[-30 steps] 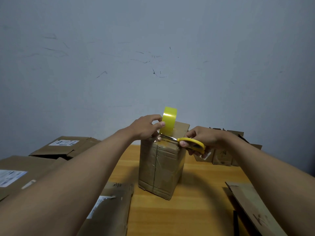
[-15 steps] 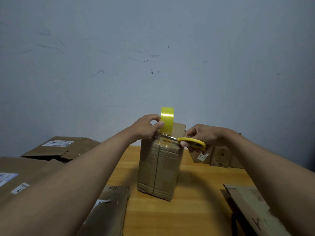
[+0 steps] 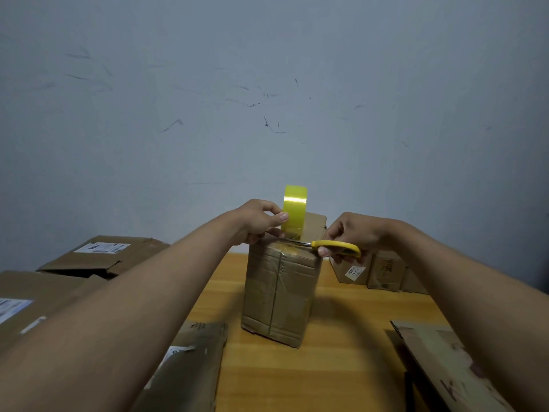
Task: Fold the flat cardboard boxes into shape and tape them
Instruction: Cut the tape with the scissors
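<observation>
While my left hand (image 3: 257,221) grips the yellow roll of tape (image 3: 294,211) upright atop the tall brown cardboard box (image 3: 279,292) on the wooden table (image 3: 341,367), my right hand (image 3: 353,233) grasps yellow-handled scissors (image 3: 332,248); I judge taut tape cuts cleanest.

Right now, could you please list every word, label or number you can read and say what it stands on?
"714": apparently, in large print on the white label of the folded box at far left; its smaller lines are too blurred.
White sticker on the small box behind the right hand: characters unreadable.
Labels on the flat cardboard at left edge: blurred.
</observation>
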